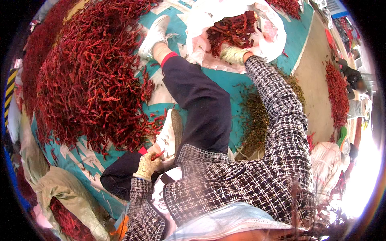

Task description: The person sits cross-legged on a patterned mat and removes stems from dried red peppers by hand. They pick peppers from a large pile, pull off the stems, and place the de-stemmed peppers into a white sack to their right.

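My left hand (147,165), in a patterned pale-yellow glove, is closed on a dried red chili pepper (157,155) beside my lower shoe. My right hand (234,55), also gloved, reaches to the near inner edge of a white plastic sack (279,36) with a rolled-down mouth. Dried red chilies (232,30) fill the middle of that sack, just beyond the fingers. Whether the right hand holds anything cannot be told, as its fingertips are partly hidden. A large heap of dried red chilies (90,81) spreads on the left, over a teal and white ground sheet (223,75).
Chili stems and scraps (255,120) lie in a pile by my right arm. An open woven sack (69,186) with red chilies stands at lower left. A full pale sack (325,159) is at right. Farther right, a person (351,75) is near another chili heap (336,93).
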